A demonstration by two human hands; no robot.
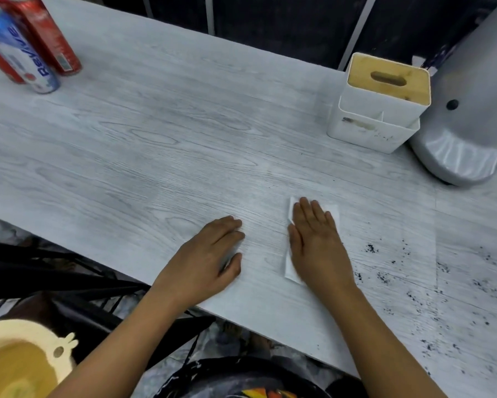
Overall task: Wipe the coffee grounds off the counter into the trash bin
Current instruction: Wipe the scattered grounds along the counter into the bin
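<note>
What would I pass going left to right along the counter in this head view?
Drink cans → left hand → right hand flat on a white tissue → white tissue box → grey appliance.

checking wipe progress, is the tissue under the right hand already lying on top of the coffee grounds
No, the right hand presses the tissue on bare counter; the coffee grounds lie to its right.
</note>
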